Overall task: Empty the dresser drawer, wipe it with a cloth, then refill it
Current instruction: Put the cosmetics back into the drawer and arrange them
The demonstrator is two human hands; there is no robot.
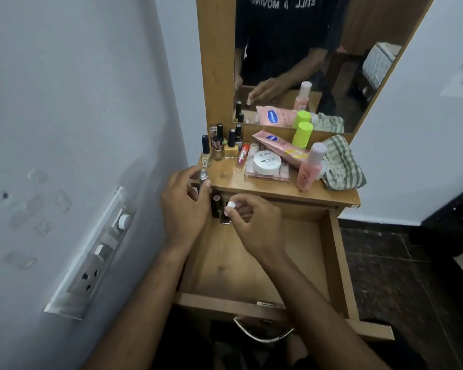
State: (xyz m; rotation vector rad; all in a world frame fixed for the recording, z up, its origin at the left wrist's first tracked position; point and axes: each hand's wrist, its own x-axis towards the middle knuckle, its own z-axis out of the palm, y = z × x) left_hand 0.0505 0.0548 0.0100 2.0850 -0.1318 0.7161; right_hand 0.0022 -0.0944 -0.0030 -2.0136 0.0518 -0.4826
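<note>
Drawer [334, 263] of pale laminated wood stands pulled fully out beneath the dresser top [225, 180], its flat grained floor bare except at the far left corner, where a dark cylindrical tube [215, 206] stands upright beside a small glass bottle [225, 220]. I see my right hand [254, 222] curled over that corner, thumb and fingers pinching a small white round-capped item [230, 205] just above the bottle. My left hand [183, 206] hangs at the dresser's left edge, fingers bent around a little clear glass bottle with a silvery neck [203, 176]; I read it as grasped, though the fingers hide most of it. A curved metal handle [262, 333] shows on the drawer front. On the glossy top, slim black-capped nail polish bottles [222, 142] cluster at the left, a white round jar marked nail polish [267, 162] sits on a clear plastic case [267, 172], a pink foil pouch [275, 145] lies behind it, and a lime-capped bottle [302, 134] and a pink bottle with a pale cap [310, 166] stand near a crumpled green-checked cloth [342, 164]. A wood-framed mirror [292, 62] rises behind, and a white switch panel [91, 257] sits on the wall.
</note>
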